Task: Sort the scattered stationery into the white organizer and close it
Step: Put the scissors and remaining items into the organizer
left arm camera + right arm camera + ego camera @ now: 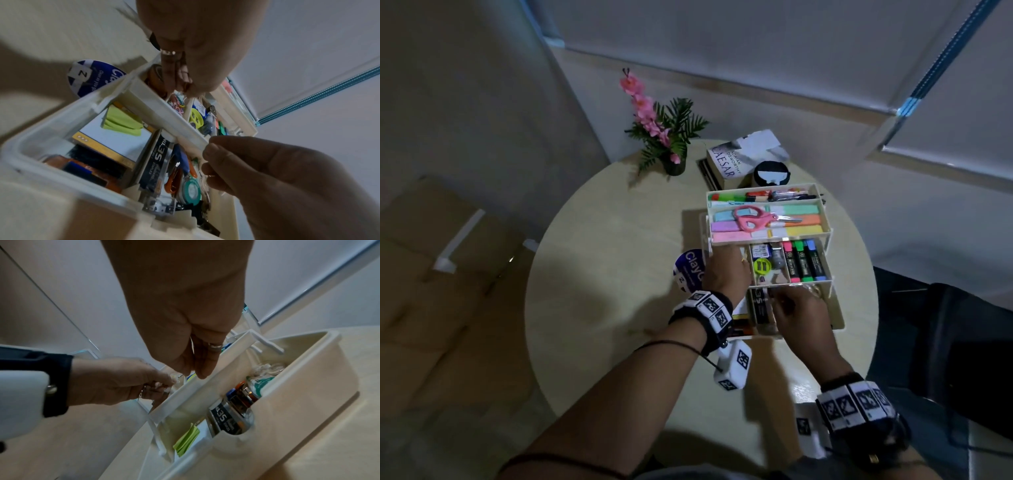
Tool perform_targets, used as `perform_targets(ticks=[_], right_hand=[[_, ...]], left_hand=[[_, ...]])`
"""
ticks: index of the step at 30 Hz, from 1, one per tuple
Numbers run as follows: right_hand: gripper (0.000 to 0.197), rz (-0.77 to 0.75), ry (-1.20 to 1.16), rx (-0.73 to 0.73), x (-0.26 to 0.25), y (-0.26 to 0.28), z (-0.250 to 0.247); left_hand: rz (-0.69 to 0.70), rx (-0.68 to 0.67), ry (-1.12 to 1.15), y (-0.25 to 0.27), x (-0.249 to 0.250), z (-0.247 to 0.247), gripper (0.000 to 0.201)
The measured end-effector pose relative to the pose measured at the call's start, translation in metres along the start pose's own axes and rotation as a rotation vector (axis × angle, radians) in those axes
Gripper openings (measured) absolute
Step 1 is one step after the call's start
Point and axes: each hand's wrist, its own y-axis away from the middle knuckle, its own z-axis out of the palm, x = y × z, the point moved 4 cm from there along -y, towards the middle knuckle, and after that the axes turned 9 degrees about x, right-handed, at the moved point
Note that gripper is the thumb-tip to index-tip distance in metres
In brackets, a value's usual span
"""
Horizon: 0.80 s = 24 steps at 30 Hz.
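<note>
The white organizer [829, 230] stands with its tiered trays spread on the round table. Pink scissors [753, 218] lie on sticky notes in the upper tray, and highlighters [804, 261] fill the middle tray. My left hand [726, 270] [180, 87] [168, 384] reaches into the middle tray's left compartment and pinches small clips. My right hand [784, 305] [209, 162] [201, 371] hovers over the bottom compartment, its fingertips touching the middle tray's front wall [205, 386]. A "No.35" staple box [158, 162] [222, 417] and green sticky notes [121, 120] lie in the bottom.
A blue round "Clay" lid [688, 270] lies on the table, touching the organizer's left side. Behind the organizer are stacked books [743, 157], a black round object [772, 173] and a potted pink flower [664, 137]. Bare tabletop [602, 274] stretches to the left.
</note>
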Motion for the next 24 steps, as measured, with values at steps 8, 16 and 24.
perform_targets(ticks=[8, 16, 24], right_hand=[[0.012, -0.033, -0.044, -0.111, 0.004, -0.007, 0.003], [0.021, -0.088, -0.051, -0.161, -0.018, -0.009, 0.012], [0.012, -0.243, -0.025, -0.422, -0.061, 0.04, 0.069]], left_hand=[[0.011, 0.027, -0.088, -0.004, 0.01, 0.0, 0.018], [0.227, 0.041, -0.041, 0.023, -0.009, -0.024, 0.028], [0.119, -0.005, -0.17, 0.066, -0.166, -0.073, 0.009]])
